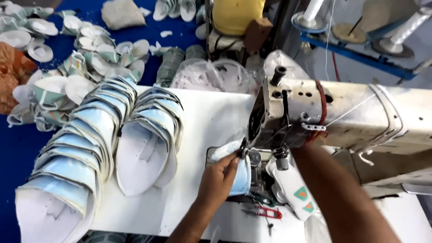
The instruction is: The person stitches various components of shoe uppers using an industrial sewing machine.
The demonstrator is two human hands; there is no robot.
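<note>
Two long nested stacks of pale blue and white curved fabric pieces (96, 148) lay on the left half of the white sewing desk (211, 117), reaching toward its front left corner, and by their look they were pieces waiting or finished; which of the two, I cannot tell. One more light blue fabric piece (240, 173) sat under the needle of the cream industrial sewing machine (342, 114) near the desk's middle, so the stitching on it seemed under way and not complete. The left hand (218, 180) pinched this piece narrowly, fingertips pressed on its upper edge beside the presser foot. The right hand was hidden behind the right forearm (333, 189) and the machine head, so its grip cannot be told. Red-handled thread snips (265, 211) lay by the front edge.
</note>
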